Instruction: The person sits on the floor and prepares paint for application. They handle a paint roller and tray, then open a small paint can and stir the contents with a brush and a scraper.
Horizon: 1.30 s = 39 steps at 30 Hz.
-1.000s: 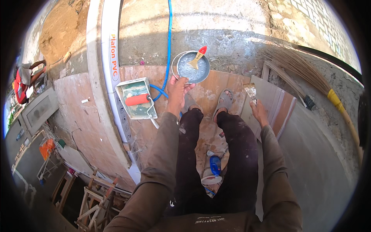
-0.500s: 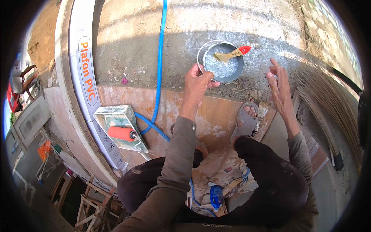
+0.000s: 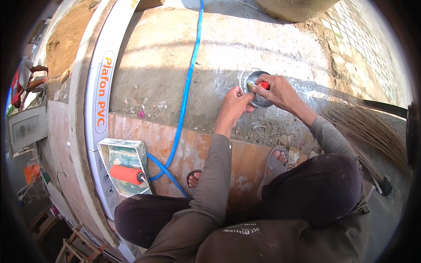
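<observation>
A small grey metal pail (image 3: 258, 76) of whitish liquid stands on the dirt ground just past the board's far edge. At its near left side, my left hand (image 3: 234, 106) is closed, thumb and fingers pinched at the rim; whether they grip the rim or the wire handle is hard to see. My right hand (image 3: 280, 93) reaches over the pail from the right, its fingers closed round a paintbrush (image 3: 265, 85) with a red handle end. The brush tilts over the pail's mouth, its lower part mostly hidden by my fingers.
Left of my legs lies a paint tray (image 3: 125, 147) with a red roller (image 3: 126, 174). A blue hose (image 3: 187, 79) runs beside it. Beyond the tray stretches a long white box (image 3: 100, 83). Thin sticks (image 3: 372, 131) lie at right. Another person (image 3: 22, 81) is far left.
My right hand has moved left from open air to the pail and taken hold of the paintbrush. The left hand stays at the pail's rim. My view has shifted.
</observation>
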Each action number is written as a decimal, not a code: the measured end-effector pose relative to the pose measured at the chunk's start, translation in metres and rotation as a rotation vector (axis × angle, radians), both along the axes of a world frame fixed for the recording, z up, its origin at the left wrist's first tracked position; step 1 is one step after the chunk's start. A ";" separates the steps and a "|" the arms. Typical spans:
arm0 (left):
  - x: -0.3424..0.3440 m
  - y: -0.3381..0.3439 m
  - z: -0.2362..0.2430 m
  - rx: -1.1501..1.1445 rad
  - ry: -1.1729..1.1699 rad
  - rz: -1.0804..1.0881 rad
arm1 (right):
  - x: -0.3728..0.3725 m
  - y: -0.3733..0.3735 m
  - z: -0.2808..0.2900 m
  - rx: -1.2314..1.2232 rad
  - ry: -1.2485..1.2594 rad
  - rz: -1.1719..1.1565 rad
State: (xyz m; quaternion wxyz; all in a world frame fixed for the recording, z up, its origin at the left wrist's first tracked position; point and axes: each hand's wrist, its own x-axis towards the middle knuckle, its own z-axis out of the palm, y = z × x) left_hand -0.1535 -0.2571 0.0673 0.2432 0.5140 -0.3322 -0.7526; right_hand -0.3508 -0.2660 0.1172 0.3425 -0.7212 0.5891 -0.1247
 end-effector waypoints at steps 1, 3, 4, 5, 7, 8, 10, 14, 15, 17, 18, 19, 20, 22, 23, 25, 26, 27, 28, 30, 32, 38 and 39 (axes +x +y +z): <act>-0.002 0.004 0.003 -0.030 -0.015 -0.012 | 0.004 -0.007 0.002 0.115 -0.093 -0.084; -0.008 0.013 0.007 -0.087 -0.044 -0.041 | 0.006 -0.009 -0.001 0.140 -0.153 -0.094; -0.008 0.016 0.008 -0.079 -0.029 -0.014 | 0.006 -0.008 -0.004 0.153 -0.183 -0.102; -0.010 0.018 0.009 -0.071 -0.014 0.009 | 0.004 -0.007 -0.006 0.075 -0.138 -0.049; -0.010 0.022 0.004 -0.064 0.019 0.057 | 0.006 -0.006 -0.005 -0.078 -0.048 0.065; -0.010 0.020 0.002 -0.066 0.037 0.075 | 0.004 -0.009 -0.002 -0.128 0.067 0.128; -0.016 0.020 -0.002 -0.050 0.075 0.112 | -0.009 -0.002 -0.009 -0.207 0.056 0.154; -0.017 0.022 -0.001 -0.029 0.062 0.075 | -0.026 0.017 -0.018 -0.188 0.092 0.072; -0.017 0.021 -0.003 -0.026 0.076 0.072 | -0.028 0.024 -0.020 -0.121 0.115 0.025; -0.015 0.023 -0.005 -0.018 0.086 0.062 | -0.029 0.034 -0.025 -0.023 0.001 -0.062; -0.014 0.022 -0.005 -0.018 0.082 0.049 | -0.027 0.038 -0.026 0.008 -0.054 -0.092; -0.013 0.022 -0.005 -0.018 0.078 0.037 | -0.026 0.039 -0.027 0.039 -0.109 -0.122; -0.011 0.021 -0.006 -0.015 0.089 0.047 | -0.025 0.039 -0.027 0.057 -0.208 -0.137; -0.010 0.022 -0.010 -0.013 0.115 0.067 | -0.024 0.039 -0.024 0.088 -0.402 -0.165; -0.010 0.020 -0.011 -0.018 0.121 0.057 | -0.027 0.036 -0.020 0.074 -0.406 -0.167; -0.007 0.020 -0.011 -0.020 0.119 0.052 | -0.028 0.025 -0.003 0.060 -0.423 -0.157; -0.005 0.021 -0.009 -0.022 0.104 0.067 | -0.026 0.022 0.003 -0.041 -0.317 -0.114; -0.006 0.022 -0.008 -0.022 0.097 0.074 | -0.030 0.019 -0.002 -0.108 -0.202 -0.055; -0.009 0.022 -0.006 -0.026 0.093 0.082 | -0.035 0.013 -0.008 -0.177 -0.083 0.004; -0.010 0.022 -0.004 -0.024 0.084 0.070 | -0.038 0.008 -0.018 -0.223 0.031 0.069; -0.012 0.023 -0.001 -0.032 0.076 0.052 | -0.033 0.012 -0.024 -0.141 0.029 0.028; -0.021 0.025 0.008 -0.074 0.068 0.013 | -0.037 0.023 -0.038 0.049 -0.374 -0.096; -0.021 0.026 0.009 -0.076 0.061 0.018 | -0.035 0.023 -0.034 0.064 -0.420 -0.159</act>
